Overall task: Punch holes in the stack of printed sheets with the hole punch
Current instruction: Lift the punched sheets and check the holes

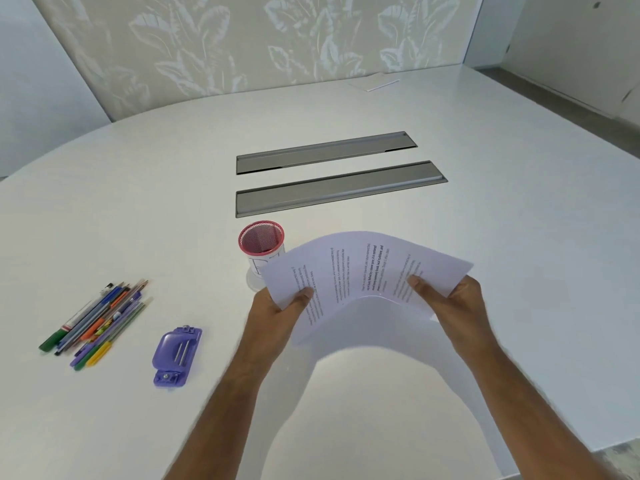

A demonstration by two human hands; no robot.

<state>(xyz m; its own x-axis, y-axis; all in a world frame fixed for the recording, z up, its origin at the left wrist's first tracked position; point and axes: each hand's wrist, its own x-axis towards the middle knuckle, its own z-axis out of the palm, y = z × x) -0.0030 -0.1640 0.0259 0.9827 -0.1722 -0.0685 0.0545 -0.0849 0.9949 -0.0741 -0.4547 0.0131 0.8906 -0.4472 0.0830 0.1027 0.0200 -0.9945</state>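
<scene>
The stack of printed sheets (360, 268) is held above the white table, arched upward in the middle with the text sideways to me. My left hand (280, 306) pinches its left edge, thumb on top. My right hand (450, 299) pinches its right edge the same way. The purple hole punch (176, 355) lies on the table to the left of my left forearm, apart from both hands and from the paper.
A pile of several pens and pencils (98, 323) lies at the left. A pink mesh pen cup (261, 244) stands just behind the sheets' left corner. Two grey cable trays (332, 188) are set into the table (519, 220) farther back. A white paper (375, 83) lies at the far edge.
</scene>
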